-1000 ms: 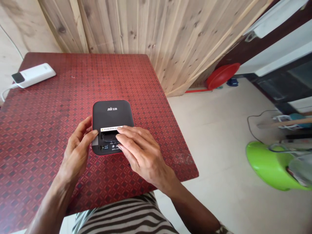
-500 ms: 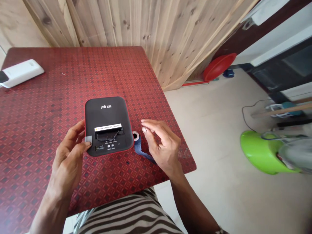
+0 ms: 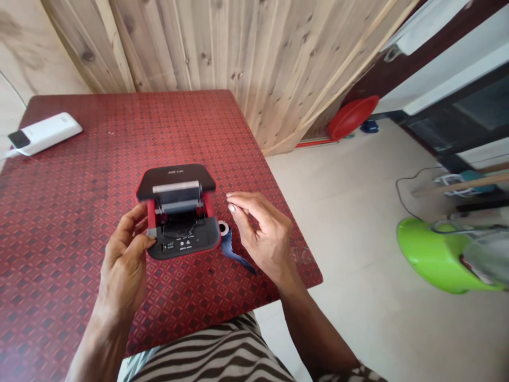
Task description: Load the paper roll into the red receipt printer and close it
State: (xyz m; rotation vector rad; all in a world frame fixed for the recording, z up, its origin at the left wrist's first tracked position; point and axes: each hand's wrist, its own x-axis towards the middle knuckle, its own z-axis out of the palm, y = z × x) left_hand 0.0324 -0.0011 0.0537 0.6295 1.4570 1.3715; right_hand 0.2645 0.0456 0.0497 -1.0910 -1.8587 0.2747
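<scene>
A small black-and-red printer (image 3: 183, 244) lies on the table with its lid (image 3: 175, 178) raised, showing red inner walls and a dark roller (image 3: 178, 206). My left hand (image 3: 125, 260) grips its left edge, the thumb pressing on a grey tab at the near-left corner and the fingers round the side. Just right of the printer, my right hand (image 3: 260, 228) hovers with thumb and forefinger nearly meeting; nothing shows between them. Between that hand and the printer sits a small white-cored ring (image 3: 224, 228) with a dark blue strip (image 3: 234, 253) trailing from it.
The red patterned table (image 3: 99, 170) meets a wooden plank wall (image 3: 178, 48). A white device with a dark end (image 3: 51, 132) lies at the far left. Off to the right, a green plastic stool or basin (image 3: 429, 254) and a red basin (image 3: 353, 116) are on the floor.
The printer's lid has swung up from closed, exposing its inside. My left hand stays at its left edge, and my right hand keeps nearly the same pose beside it.
</scene>
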